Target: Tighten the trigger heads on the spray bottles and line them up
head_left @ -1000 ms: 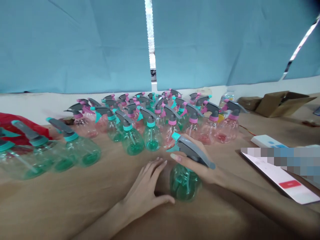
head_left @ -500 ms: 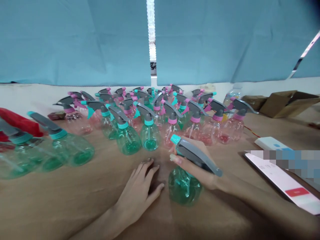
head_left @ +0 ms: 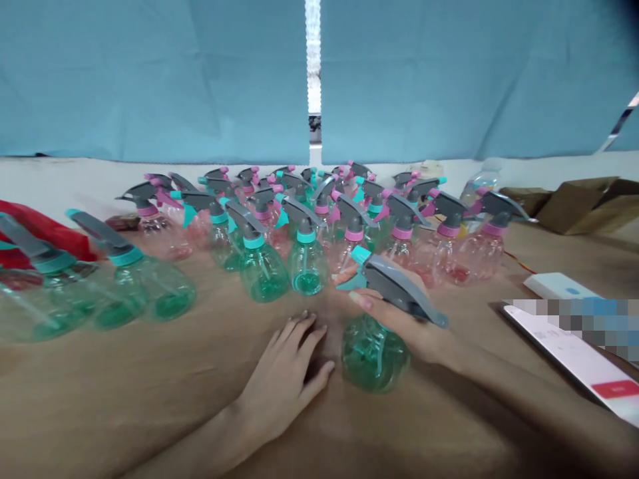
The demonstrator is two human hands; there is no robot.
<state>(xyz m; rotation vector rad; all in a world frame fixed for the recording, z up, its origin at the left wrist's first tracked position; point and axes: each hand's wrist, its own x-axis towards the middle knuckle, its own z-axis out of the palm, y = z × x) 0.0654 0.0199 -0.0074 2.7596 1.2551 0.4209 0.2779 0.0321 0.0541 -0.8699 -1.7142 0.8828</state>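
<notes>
My right hand (head_left: 399,316) is wrapped round the neck of a green spray bottle (head_left: 374,356) with a grey and turquoise trigger head, whose nozzle points to the upper left. The bottle is upright. To its left, my left hand (head_left: 284,369) rests on the brown table (head_left: 200,392), fingers apart, holding nothing. Just beyond the hands stand a green bottle (head_left: 307,266) and, beside it, another green bottle (head_left: 263,273). Pink bottles with grey heads, such as one at the right end of the group (head_left: 482,256), stand in rows with more green ones.
Several green bottles (head_left: 167,293) stand at the left near a red cloth (head_left: 50,233). A phone (head_left: 564,352) with a lit screen and a white box (head_left: 559,286) lie at the right. Behind them are an open cardboard box (head_left: 574,203) and a clear bottle (head_left: 482,183).
The view has shifted, so most things appear slightly further right and higher. My right hand still grips the green bottle, and more of its turquoise trigger shows. My left hand stays on the table.
</notes>
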